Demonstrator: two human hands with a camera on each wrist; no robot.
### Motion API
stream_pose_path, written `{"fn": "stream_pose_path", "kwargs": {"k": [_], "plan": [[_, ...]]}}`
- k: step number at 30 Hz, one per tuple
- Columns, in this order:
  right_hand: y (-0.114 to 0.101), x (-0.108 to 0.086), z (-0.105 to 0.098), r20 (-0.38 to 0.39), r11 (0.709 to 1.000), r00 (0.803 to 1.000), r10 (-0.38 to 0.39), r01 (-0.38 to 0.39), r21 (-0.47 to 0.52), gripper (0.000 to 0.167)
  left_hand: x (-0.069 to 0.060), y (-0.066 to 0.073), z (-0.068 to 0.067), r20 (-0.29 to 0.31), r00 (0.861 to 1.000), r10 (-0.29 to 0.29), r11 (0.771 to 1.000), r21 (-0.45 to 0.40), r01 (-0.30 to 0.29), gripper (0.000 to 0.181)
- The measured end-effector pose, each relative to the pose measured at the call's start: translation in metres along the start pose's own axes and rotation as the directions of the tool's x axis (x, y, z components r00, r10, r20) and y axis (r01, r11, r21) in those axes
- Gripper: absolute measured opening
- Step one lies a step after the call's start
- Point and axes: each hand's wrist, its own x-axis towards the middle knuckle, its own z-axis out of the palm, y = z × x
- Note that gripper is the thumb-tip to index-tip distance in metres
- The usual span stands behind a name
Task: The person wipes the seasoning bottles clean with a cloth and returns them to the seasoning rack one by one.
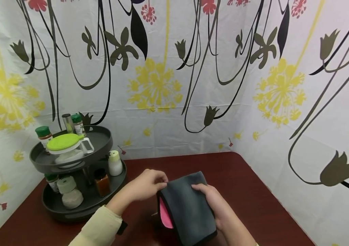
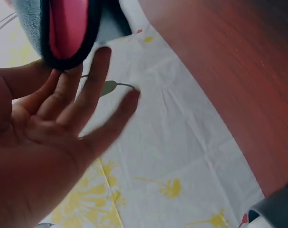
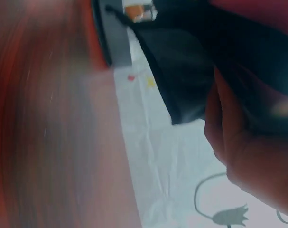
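Observation:
A folded grey cloth (image 1: 190,208) with black edging and a pink inner side hangs between the two hands above the table. My left hand (image 1: 148,184) pinches its upper left corner between thumb and fingers. In the left wrist view, the cloth's rounded corner (image 2: 68,59) meets the thumb and fingertips, while the other fingers of the left hand (image 2: 58,128) spread away. My right hand (image 1: 215,206) grips the right side, its thumb lying on the grey face. The right wrist view shows the right hand's fingers (image 3: 229,123) against the dark underside of the cloth (image 3: 177,66).
A two-tier dark turntable rack (image 1: 83,208) stands left of the hands. On it are a green-lidded container (image 1: 65,143), spice jars (image 1: 43,133), a white shaker (image 1: 115,164) and a jar of reddish spice (image 1: 101,182). A patterned sheet (image 1: 193,136) borders the dark red table (image 1: 239,177).

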Motion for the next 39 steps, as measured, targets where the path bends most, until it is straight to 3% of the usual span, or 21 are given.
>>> {"fn": "stream_pose_path", "kwargs": {"k": [5,8,11,14,17,19,20,22,23,24,25,26,28,29,31,33,34,37,38,39], "plan": [[0.010,0.001,-0.011,0.002,0.978,0.999,-0.050,0.049,-0.201,0.061,0.000,0.002,0.003,0.038,0.999,-0.020,0.990,-0.137,0.025,0.019],[0.016,0.003,-0.015,0.001,0.954,0.997,-0.080,0.077,-0.290,0.065,0.003,0.005,0.006,0.048,0.998,-0.050,0.954,-0.295,0.062,0.024],[0.018,0.006,-0.016,-0.034,0.931,0.994,-0.106,0.087,-0.355,0.067,0.004,0.008,0.007,0.067,0.996,-0.056,0.874,-0.480,0.082,0.028],[0.015,0.005,-0.014,-0.102,0.884,0.979,-0.174,0.110,-0.455,0.068,0.003,0.013,0.005,0.089,0.995,-0.050,0.776,-0.623,0.095,0.030],[0.010,-0.001,-0.008,-0.124,0.772,0.935,-0.331,0.193,-0.606,0.064,-0.001,0.024,-0.001,0.085,0.996,-0.032,0.688,-0.720,0.083,0.042],[0.006,-0.008,-0.004,-0.063,0.672,0.875,-0.481,0.322,-0.667,0.057,-0.002,0.035,-0.007,0.059,0.998,-0.024,0.630,-0.775,0.061,0.050],[0.005,-0.012,-0.002,0.000,0.604,0.824,-0.567,0.416,-0.680,0.053,-0.003,0.040,-0.010,0.041,0.999,-0.021,0.599,-0.799,0.045,0.054],[0.006,-0.020,0.003,0.160,0.446,0.689,-0.707,0.610,-0.655,0.056,-0.005,0.049,-0.016,0.002,0.999,-0.035,0.542,-0.840,0.020,0.057],[0.007,-0.024,0.006,0.224,0.383,0.632,-0.742,0.673,-0.633,0.060,-0.007,0.052,-0.018,-0.016,0.999,-0.046,0.513,-0.858,0.010,0.059],[0.008,-0.027,0.008,0.281,0.304,0.569,-0.773,0.720,-0.624,0.066,-0.008,0.055,-0.021,-0.031,0.998,-0.057,0.491,-0.871,0.001,0.060],[0.008,-0.029,0.009,0.333,0.216,0.496,-0.802,0.760,-0.613,0.073,-0.008,0.057,-0.024,-0.047,0.997,-0.060,0.478,-0.878,-0.012,0.061],[0.008,-0.029,0.010,0.371,0.137,0.436,-0.820,0.779,-0.612,0.077,-0.008,0.059,-0.027,-0.060,0.996,-0.064,0.471,-0.882,-0.023,0.062],[0.008,-0.029,0.009,0.404,0.021,0.339,-0.849,0.787,-0.616,0.075,-0.009,0.058,-0.031,-0.074,0.996,-0.058,0.465,-0.884,-0.039,0.064],[0.007,-0.029,0.009,0.409,-0.007,0.309,-0.859,0.790,-0.613,0.068,-0.010,0.057,-0.031,-0.074,0.996,-0.051,0.470,-0.881,-0.042,0.063],[0.006,-0.027,0.006,0.417,-0.073,0.220,-0.882,0.811,-0.581,0.053,-0.011,0.055,-0.031,-0.070,0.997,-0.034,0.502,-0.864,-0.043,0.059],[0.003,-0.028,0.006,0.368,-0.044,0.207,-0.907,0.820,-0.570,0.044,-0.012,0.054,-0.028,-0.072,0.997,-0.037,0.562,-0.826,-0.038,0.054],[0.001,-0.028,0.008,0.332,-0.018,0.212,-0.919,0.819,-0.573,0.045,-0.012,0.055,-0.026,-0.077,0.996,-0.040,0.607,-0.794,-0.037,0.051],[-0.004,-0.030,0.018,0.223,0.060,0.252,-0.942,0.777,-0.627,0.036,-0.011,0.064,-0.019,-0.120,0.988,-0.093,0.779,-0.627,-0.003,0.043],[-0.005,-0.030,0.022,0.201,0.079,0.271,-0.941,0.757,-0.649,0.033,-0.011,0.067,-0.017,-0.133,0.985,-0.111,0.816,-0.578,0.014,0.041],[-0.005,-0.030,0.026,0.195,0.077,0.277,-0.941,0.736,-0.672,0.032,-0.010,0.071,-0.015,-0.143,0.981,-0.130,0.836,-0.548,0.031,0.041]]}}
